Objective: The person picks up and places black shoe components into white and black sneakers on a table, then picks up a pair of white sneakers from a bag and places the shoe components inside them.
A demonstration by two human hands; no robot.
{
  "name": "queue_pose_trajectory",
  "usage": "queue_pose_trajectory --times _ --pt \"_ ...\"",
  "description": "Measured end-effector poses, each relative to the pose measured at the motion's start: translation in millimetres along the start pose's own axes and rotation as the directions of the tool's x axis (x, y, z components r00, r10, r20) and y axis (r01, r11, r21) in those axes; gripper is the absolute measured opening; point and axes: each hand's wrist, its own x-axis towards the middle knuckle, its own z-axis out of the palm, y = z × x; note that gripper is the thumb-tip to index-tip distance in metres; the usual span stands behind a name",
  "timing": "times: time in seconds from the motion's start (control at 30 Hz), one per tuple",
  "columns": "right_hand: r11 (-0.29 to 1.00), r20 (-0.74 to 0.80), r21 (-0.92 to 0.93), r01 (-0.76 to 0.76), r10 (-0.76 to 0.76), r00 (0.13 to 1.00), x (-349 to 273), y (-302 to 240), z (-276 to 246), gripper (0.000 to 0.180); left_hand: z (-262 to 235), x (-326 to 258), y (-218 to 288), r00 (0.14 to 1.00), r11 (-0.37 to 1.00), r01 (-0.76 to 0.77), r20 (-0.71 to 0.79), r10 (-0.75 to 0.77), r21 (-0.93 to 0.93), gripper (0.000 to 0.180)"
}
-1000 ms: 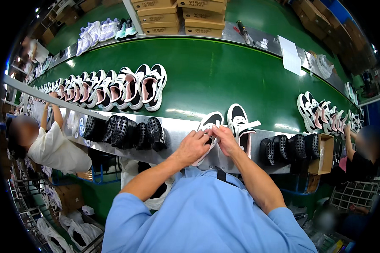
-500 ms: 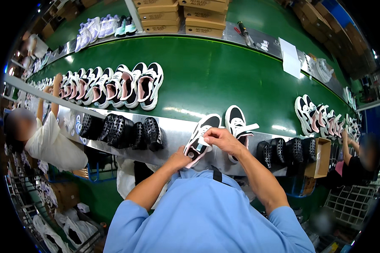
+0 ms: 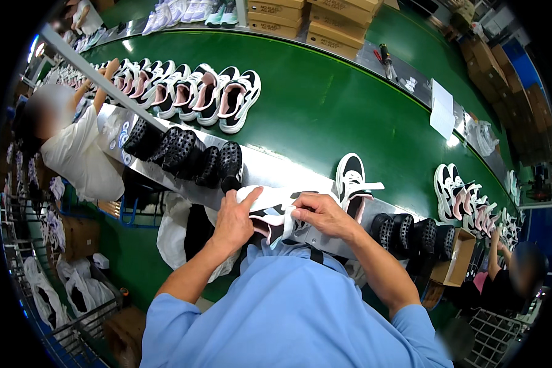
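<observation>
A white, black and pink sneaker [image 3: 270, 201] lies turned on its side at the metal edge in front of me, its pink-lined opening toward my body. My left hand [image 3: 234, 216] is wrapped round its left end. With thumb and fingers closed, my right hand [image 3: 320, 214] pinches a white part of the upper near the opening; the fingers partly hide which part. Beyond my right hand a matching sneaker [image 3: 351, 175] stands upright, toe pointing away, with a white strap sticking out to its right.
Black studded shoe forms [image 3: 184, 152] line the metal ledge at left; more black forms [image 3: 405, 232] stand at right beside an open carton [image 3: 455, 260]. Rows of sneakers [image 3: 202, 95] stand on the green belt [image 3: 306, 104]. Co-workers reach in from both sides. Shoeboxes [image 3: 337, 27] are stacked behind.
The sneaker in my hands has turned from pointing away to lying sideways. My left hand has moved up and left along it. The whole view has swung slightly.
</observation>
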Motion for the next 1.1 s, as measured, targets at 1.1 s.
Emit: queue_pose_trajectory --times 1.1 --pt "0.962 -0.486 0.065 -0.265 0.262 0.834 -8 45 38 0.018 51 14 -43 0.783 0.763 0.575 0.469 -0.409 -0.295 0.063"
